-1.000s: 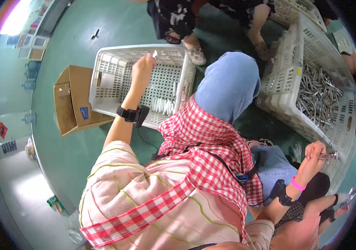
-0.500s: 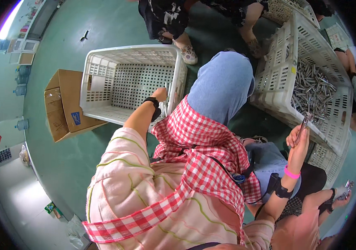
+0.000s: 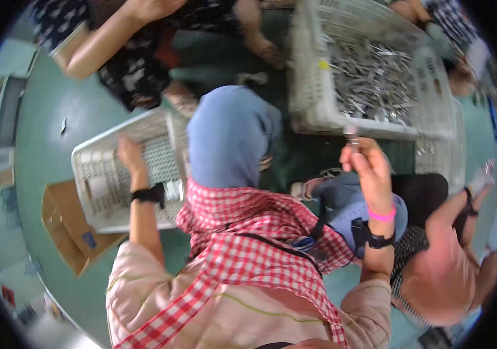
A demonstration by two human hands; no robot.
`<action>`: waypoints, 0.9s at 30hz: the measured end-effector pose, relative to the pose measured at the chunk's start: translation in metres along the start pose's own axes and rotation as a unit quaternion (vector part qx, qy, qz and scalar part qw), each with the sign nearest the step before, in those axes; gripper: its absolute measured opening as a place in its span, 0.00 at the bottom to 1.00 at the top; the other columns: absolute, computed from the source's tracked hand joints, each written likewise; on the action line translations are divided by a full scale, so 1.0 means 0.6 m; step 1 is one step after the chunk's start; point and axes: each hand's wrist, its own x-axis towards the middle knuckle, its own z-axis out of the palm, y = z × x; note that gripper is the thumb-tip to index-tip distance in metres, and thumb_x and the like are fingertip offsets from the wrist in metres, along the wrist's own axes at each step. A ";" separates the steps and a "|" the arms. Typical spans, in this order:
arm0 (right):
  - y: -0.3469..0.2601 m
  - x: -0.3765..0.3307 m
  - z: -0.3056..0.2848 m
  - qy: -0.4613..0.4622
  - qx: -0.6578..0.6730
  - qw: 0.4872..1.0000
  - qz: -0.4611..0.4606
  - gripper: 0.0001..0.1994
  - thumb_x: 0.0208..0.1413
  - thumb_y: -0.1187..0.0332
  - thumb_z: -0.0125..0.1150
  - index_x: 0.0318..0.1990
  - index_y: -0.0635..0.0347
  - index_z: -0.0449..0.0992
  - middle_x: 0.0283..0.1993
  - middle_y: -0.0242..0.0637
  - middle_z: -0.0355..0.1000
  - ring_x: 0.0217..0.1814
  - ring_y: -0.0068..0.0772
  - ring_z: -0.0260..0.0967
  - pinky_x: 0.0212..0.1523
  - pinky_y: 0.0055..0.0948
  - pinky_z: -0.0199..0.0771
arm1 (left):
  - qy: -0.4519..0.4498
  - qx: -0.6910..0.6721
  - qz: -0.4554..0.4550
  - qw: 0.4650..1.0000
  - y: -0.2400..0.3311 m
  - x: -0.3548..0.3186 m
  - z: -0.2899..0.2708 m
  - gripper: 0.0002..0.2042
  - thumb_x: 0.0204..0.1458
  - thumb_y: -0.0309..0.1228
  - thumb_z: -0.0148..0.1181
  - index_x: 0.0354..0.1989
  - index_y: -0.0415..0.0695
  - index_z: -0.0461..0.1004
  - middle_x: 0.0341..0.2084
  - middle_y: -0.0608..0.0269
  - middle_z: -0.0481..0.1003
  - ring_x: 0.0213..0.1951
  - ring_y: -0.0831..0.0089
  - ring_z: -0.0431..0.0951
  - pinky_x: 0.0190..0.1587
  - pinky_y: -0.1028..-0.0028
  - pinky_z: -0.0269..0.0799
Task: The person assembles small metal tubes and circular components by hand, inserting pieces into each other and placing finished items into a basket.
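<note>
My right hand (image 3: 371,166) is raised on the right, its thumb and fingers closed around a small, slim, shiny metal piece (image 3: 351,135) that points up. Its exact kind is too blurred to tell. My left hand (image 3: 130,156) reaches over the white plastic basket (image 3: 100,224) on the left. Motion smears its fingers, so I cannot make out whether they hold anything. A few silvery metal pieces (image 3: 174,190) lie at the basket's near right side, close to my left wrist. Beyond my right hand, a larger white basket (image 3: 309,96) contains a heap of similar metal pieces (image 3: 376,81).
A brown cardboard box (image 3: 65,224) stands beside the left basket. Across from me is a person in dark patterned clothing (image 3: 135,70), one arm stretched over the left basket's far side. Another person (image 3: 440,262) sits close on my right, holding shiny metal. More people are at the far right.
My view has turned to the right. My left hand has moved from the metal pieces to the basket's far left part. My right hand still holds its metal piece. The person opposite now extends an arm.
</note>
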 end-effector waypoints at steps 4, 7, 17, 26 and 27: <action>-0.008 -0.017 -0.007 -0.022 0.055 0.998 0.007 0.09 0.56 0.74 0.48 0.44 0.60 0.60 0.34 0.37 0.67 0.31 0.19 0.61 0.35 0.18 0.63 | 0.047 -0.738 -0.088 0.667 0.248 0.077 -0.383 0.10 0.57 0.30 0.45 0.42 0.39 0.66 0.24 0.69 0.64 0.21 0.84 0.59 0.22 0.85 0.54; -0.018 -0.022 -0.009 -0.032 0.044 0.999 0.000 0.09 0.57 0.72 0.48 0.43 0.60 0.59 0.33 0.34 0.66 0.30 0.17 0.58 0.32 0.17 0.61 | -0.006 -0.795 0.040 0.606 0.410 0.069 -0.574 0.05 0.54 0.24 0.48 0.29 0.36 0.68 0.20 0.68 0.62 0.22 0.84 0.60 0.24 0.83 0.57; -0.020 -0.044 -0.053 0.087 0.073 0.988 -0.101 0.16 0.59 0.57 0.46 0.41 0.63 0.68 0.27 0.26 0.61 0.27 0.16 0.53 0.28 0.16 0.53 | -0.183 -0.778 0.359 0.482 0.729 0.040 -0.663 0.12 0.52 0.20 0.46 0.45 0.38 0.68 0.33 0.63 0.72 0.37 0.76 0.70 0.40 0.79 0.64; -0.044 -0.052 -0.047 0.136 -0.001 0.983 -0.123 0.12 0.56 0.68 0.52 0.44 0.65 0.65 0.35 0.33 0.68 0.35 0.20 0.65 0.36 0.19 0.64 | -0.231 -0.754 0.404 0.463 0.737 0.008 -0.609 0.16 0.44 0.30 0.62 0.42 0.41 0.71 0.34 0.61 0.70 0.37 0.73 0.69 0.43 0.74 0.64; -0.044 -0.051 -0.044 0.135 -0.010 0.983 -0.120 0.12 0.56 0.68 0.52 0.44 0.65 0.65 0.35 0.33 0.68 0.35 0.20 0.64 0.35 0.18 0.64 | -0.233 -0.753 0.403 0.464 0.739 0.005 -0.605 0.16 0.44 0.30 0.62 0.42 0.41 0.71 0.34 0.61 0.70 0.37 0.73 0.69 0.43 0.74 0.64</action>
